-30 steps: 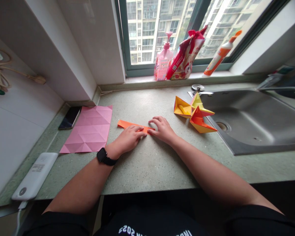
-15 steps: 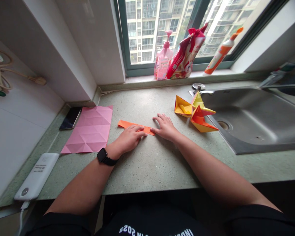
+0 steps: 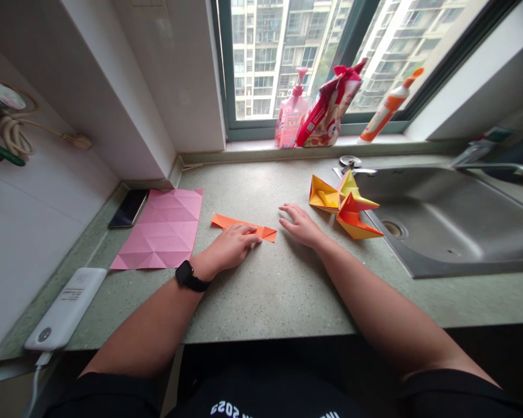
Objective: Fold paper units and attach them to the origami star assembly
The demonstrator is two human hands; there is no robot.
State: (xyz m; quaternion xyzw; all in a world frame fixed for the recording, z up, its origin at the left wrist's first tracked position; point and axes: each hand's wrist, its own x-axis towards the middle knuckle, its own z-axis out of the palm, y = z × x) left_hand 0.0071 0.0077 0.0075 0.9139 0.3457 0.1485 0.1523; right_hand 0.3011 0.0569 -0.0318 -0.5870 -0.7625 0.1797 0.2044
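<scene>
On the pale speckled worktop [image 3: 270, 302], in front of the person and between the two hands, lies the folded orange paper strip [image 3: 269, 233]. Its long axis runs mostly left to right, on a slant: the left end points toward the pink sheet [image 3: 163, 226] and sits a touch nearer the window, the right end dips toward the person and points below the right hand [image 3: 303, 225]. A diagonal fold edge shows at that right end.

Over the strip's middle goes the left hand [image 3: 230, 247], fingers narrow and bent, resting on the paper; whether they pinch it or only press, I can't tell. The right hand is off the strip, just beside its right end, fingers loosely spread and holding nothing.

Now for what's hidden: the strip's middle, under that left hand, so its folds there can't be read. The sink [image 3: 413, 268] is cut off at the right edge, the tap area blurs, and the print on the white power bank [image 3: 67, 307] is too small to read. The shirt lettering [image 3: 225, 409] runs out of view at the bottom.
</scene>
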